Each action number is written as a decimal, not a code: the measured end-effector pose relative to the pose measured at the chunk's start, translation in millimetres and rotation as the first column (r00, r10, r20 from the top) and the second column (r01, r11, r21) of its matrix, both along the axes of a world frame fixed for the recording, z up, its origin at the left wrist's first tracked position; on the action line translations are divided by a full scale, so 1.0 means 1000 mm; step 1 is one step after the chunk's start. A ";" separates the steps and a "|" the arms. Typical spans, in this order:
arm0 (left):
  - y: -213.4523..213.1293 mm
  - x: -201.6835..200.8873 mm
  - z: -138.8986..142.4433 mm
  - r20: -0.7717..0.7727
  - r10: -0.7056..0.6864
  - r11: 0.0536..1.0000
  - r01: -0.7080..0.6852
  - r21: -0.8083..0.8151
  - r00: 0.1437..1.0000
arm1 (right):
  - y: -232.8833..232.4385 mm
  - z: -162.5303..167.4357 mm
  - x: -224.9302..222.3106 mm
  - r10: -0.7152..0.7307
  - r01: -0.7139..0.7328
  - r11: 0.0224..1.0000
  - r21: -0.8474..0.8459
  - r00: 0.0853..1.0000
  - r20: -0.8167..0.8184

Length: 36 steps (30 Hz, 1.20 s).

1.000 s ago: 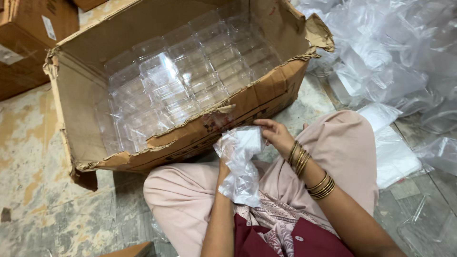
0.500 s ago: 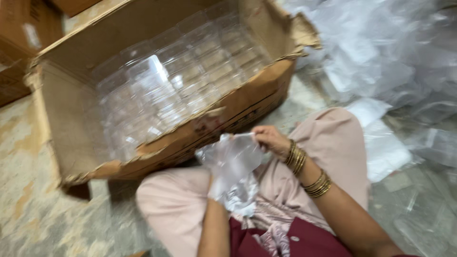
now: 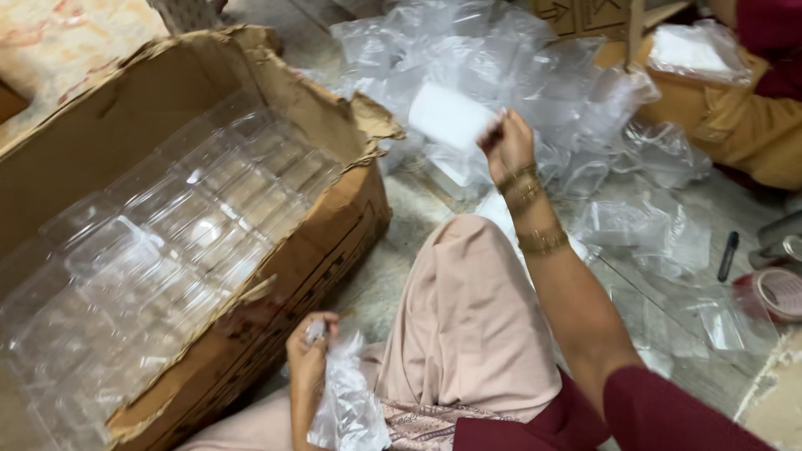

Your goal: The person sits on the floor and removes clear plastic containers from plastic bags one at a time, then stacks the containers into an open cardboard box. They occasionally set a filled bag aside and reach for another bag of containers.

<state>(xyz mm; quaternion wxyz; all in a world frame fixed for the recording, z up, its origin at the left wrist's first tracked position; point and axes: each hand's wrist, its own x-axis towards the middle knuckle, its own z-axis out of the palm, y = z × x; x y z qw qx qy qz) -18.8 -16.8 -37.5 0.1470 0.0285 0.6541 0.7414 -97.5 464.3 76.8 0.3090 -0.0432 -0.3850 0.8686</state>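
Observation:
My left hand grips the top of a crumpled clear plastic bag that hangs down over my lap, beside the front wall of a torn cardboard box. My right hand, with gold bangles on the wrist, is stretched out to the far side and holds a white rectangular piece, blurred by motion, above a heap of clear plastic bags. Stacked clear plastic trays fill the box.
Another person in orange and dark red clothes sits at the far right with a bag on the lap. A roll of tape and a black marker lie at the right. More loose plastic bags cover the floor there.
My right hand has left the bag in my lap and reached out to the plastic heap, where it now holds a white piece. The view has swung to the right.

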 end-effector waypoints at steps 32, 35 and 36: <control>-0.011 0.013 0.001 -0.259 0.115 0.845 -0.231 -0.483 0.959 | 0.104 0.025 0.017 -0.147 -0.437 0.795 0.421 0.535 0.832; -0.021 0.010 -0.009 -0.267 0.132 0.821 -0.256 -0.510 0.955 | 0.082 0.033 -0.071 -0.266 -0.137 0.772 0.621 0.817 0.511; -0.025 0.010 -0.017 -0.266 0.139 0.830 -0.258 -0.494 0.954 | 0.077 0.034 -0.086 -0.410 -0.087 0.630 0.772 0.807 0.425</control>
